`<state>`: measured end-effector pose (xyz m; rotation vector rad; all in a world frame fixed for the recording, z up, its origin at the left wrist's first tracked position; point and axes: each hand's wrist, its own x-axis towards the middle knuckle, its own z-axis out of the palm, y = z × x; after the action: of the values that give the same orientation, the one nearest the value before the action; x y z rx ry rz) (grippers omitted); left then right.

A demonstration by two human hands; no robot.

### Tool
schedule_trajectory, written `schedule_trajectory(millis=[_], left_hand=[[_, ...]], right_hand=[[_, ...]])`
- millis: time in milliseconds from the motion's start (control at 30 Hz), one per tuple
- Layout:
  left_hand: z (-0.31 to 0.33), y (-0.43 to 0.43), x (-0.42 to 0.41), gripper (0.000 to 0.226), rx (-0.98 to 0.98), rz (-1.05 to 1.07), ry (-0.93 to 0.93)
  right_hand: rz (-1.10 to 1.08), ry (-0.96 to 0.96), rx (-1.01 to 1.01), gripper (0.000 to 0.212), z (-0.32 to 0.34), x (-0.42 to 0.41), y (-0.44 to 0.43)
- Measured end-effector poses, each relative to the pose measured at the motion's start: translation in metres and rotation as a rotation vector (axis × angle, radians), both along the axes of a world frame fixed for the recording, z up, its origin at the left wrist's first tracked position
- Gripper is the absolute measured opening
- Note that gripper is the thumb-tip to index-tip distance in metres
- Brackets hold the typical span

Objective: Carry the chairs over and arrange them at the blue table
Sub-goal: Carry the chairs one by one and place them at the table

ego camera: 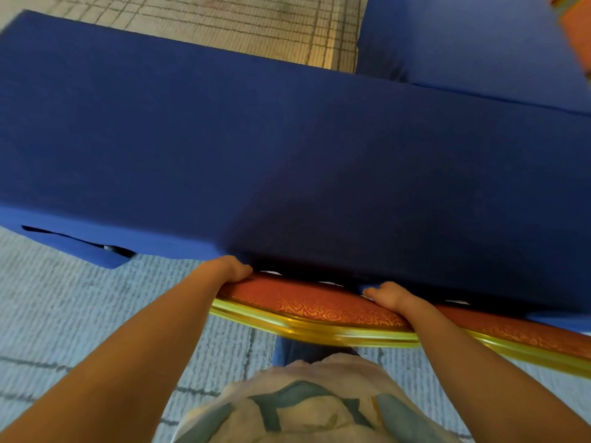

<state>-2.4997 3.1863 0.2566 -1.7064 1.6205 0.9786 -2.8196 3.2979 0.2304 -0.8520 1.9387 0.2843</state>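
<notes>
A chair (315, 306) with a red patterned back and a gold frame stands right in front of me, its top edge against the near side of the blue table (287, 148). My left hand (228, 269) grips the left end of the chair's back top. My right hand (388, 295) grips the top further right. The chair's seat and legs are hidden under the table's blue cloth and behind the back.
A second blue-covered table (473, 39) joins at the back right. Part of another red chair (575, 24) shows at the top right corner. Grey-blue carpet (64, 314) lies under me and beige patterned carpet (256, 24) beyond the table.
</notes>
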Motion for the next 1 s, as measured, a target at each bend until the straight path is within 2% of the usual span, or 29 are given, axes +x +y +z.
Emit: schedule_trajectory(millis=[67, 267, 367, 467, 567, 633, 800, 1000], left_hand=[[0.013, 0.004, -0.001, 0.057, -0.039, -0.006, 0.005], [0.043, 0.023, 0.012, 0.051, -0.201, -0.076, 0.042], [0.058, 0.037, 0.018, 0.038, -0.318, -0.013, 0.126], [0.072, 0.054, 0.028, 0.034, -0.395, 0.067, 0.215], [0.089, 0.076, 0.042, 0.023, -0.472, 0.120, 0.266], [0.097, 0.090, 0.054, 0.021, -0.532, 0.157, 0.319], [0.113, 0.121, 0.097, 0.033, -0.685, 0.229, 0.343], [0.123, 0.164, 0.180, 0.022, -0.723, 0.252, 0.323]], right_hand=[[0.001, -0.030, -0.071, 0.031, 0.010, 0.008, -0.002], [0.110, -0.110, -0.210, 0.032, 0.055, 0.060, -0.008], [0.145, -0.106, -0.285, 0.038, 0.073, 0.089, -0.009], [0.138, -0.091, -0.402, 0.026, 0.094, 0.106, -0.003], [0.076, -0.059, -0.561, 0.025, 0.116, 0.119, 0.007], [0.099, -0.046, -0.654, 0.025, 0.132, 0.136, 0.016], [0.165, -0.067, -0.863, 0.029, 0.158, 0.200, 0.043], [0.312, -0.103, -1.005, 0.034, 0.165, 0.280, 0.048]])
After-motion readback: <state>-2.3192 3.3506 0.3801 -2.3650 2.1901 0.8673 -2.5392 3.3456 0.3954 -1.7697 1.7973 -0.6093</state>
